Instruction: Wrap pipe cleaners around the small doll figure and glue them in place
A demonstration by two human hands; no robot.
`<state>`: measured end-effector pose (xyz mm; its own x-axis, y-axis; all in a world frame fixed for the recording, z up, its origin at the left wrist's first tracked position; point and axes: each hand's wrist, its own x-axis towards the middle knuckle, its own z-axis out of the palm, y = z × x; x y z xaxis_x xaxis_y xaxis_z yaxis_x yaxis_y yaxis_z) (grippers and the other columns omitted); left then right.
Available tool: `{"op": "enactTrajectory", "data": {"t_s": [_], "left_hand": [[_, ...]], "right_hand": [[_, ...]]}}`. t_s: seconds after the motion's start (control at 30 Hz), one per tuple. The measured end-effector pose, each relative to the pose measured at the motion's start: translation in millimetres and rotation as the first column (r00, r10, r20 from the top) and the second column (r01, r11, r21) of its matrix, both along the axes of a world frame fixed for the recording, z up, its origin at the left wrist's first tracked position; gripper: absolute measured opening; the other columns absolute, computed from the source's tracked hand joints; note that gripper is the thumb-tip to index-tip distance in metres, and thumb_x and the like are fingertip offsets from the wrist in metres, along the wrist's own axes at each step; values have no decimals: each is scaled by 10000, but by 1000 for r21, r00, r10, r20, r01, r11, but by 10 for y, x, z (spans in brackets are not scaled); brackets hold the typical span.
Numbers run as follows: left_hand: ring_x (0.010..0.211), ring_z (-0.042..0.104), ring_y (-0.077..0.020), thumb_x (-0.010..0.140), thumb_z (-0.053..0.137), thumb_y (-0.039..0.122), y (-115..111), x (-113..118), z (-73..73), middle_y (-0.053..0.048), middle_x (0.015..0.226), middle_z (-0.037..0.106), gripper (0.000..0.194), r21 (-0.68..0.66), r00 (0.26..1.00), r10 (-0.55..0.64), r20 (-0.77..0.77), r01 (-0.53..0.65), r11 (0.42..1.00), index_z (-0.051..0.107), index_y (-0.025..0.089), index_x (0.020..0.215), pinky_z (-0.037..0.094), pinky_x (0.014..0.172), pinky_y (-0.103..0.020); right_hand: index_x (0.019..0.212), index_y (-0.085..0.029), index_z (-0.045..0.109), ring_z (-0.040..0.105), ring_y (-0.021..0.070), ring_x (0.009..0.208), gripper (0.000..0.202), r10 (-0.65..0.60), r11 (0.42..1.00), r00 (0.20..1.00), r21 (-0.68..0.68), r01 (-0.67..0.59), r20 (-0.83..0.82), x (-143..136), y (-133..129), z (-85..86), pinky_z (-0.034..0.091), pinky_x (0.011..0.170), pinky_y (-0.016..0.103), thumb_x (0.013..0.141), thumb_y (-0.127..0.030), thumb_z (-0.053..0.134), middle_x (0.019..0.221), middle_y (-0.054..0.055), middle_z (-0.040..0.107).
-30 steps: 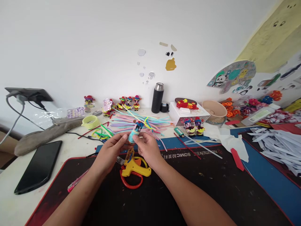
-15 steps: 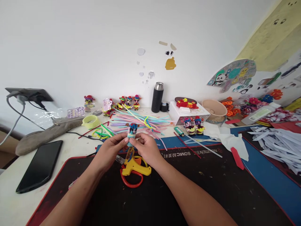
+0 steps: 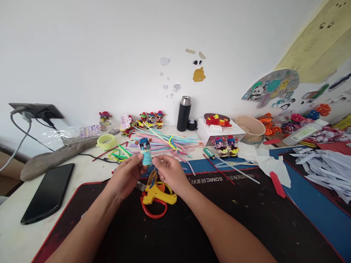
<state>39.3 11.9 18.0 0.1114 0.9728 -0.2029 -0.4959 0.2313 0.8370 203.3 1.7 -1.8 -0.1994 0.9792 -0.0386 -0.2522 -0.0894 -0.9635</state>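
A small pipe-cleaner doll (image 3: pixel 147 157) with a blue body and a blue-and-red headdress is pinched upright in my left hand (image 3: pixel 128 173), between thumb and fingers. My right hand (image 3: pixel 171 172) is closed in a pinch beside the doll's right edge; whether its fingertips grip the doll or a small piece is hidden. Just below the hands, a yellow glue gun (image 3: pixel 157 194) lies on the dark mat (image 3: pixel 219 223). Red-handled scissors (image 3: pixel 155 215) are partly under it.
Behind the hands lies a bundle of pastel pipe cleaners (image 3: pixel 178 140). Finished dolls (image 3: pixel 150 118) stand along the wall near a black thermos (image 3: pixel 184 114). A phone (image 3: pixel 48 191) lies left; a white box (image 3: pixel 221 129) and paper strips (image 3: pixel 326 170) are right.
The doll has moved slightly left and shows more of its blue body. My left hand keeps hold of it, while the right fingers have shifted to its side edge.
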Motion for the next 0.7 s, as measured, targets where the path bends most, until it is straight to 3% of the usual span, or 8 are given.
{"op": "enactTrajectory", "data": {"t_s": [0.27,0.53,0.7], "left_hand": [[662,568,-119,613,1018,352,-7,1,-16,-22,767,694,369,-7,999,-1,40,1,1000,791,134,806,496,540,-209],[637,554,-126,599,1023,360,-27,16,27,-33,724,683,358,-12,1000,-27,-2,27,1000,803,142,779,477,547,-217],[625,524,-122,607,1021,346,-14,-21,-25,-27,712,655,330,11,998,-56,-38,56,998,805,155,768,468,564,-222]], "right_hand": [[971,-192,698,356,86,435,514,20,1000,999,1,-21,31,-10,-1,-41,277,428,230,794,-658,826,521,-97,435],[867,-215,656,312,76,417,486,48,998,999,-47,-49,-24,-6,-6,6,231,409,239,754,-647,848,554,-92,455],[848,-213,645,317,76,413,487,51,998,999,-44,-51,10,-5,-10,7,247,408,242,770,-656,833,549,-94,445]]}}
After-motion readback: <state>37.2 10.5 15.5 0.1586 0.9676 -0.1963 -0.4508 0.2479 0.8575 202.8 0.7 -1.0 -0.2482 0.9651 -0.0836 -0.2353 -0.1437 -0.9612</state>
